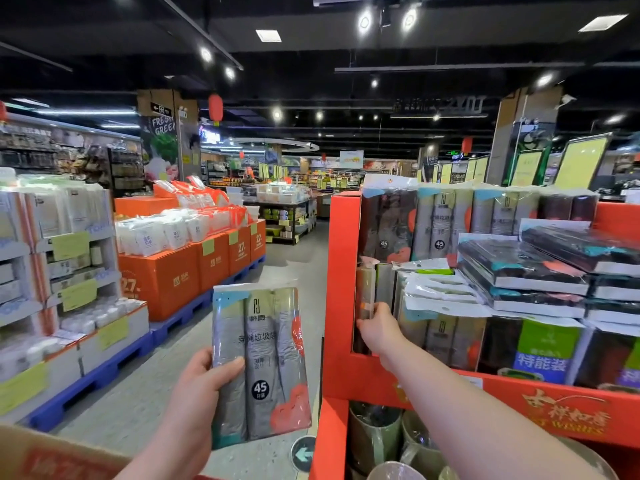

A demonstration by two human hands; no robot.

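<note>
The left hand [204,379] grips a grey trash-bag pack [259,365] by its left edge, upright above the aisle floor [294,268]. The right hand [377,327] pinches a second pack [365,292] standing at the left end of the red display stand [339,271].

Left of the red display stand [341,306], the pack of bin-bag rolls [259,365] wears glossy, crinkled clear plastic film over matt grey rolls. The stand looks like smooth printed cardboard; the upright pack [365,292] inside it shines likewise.
</note>
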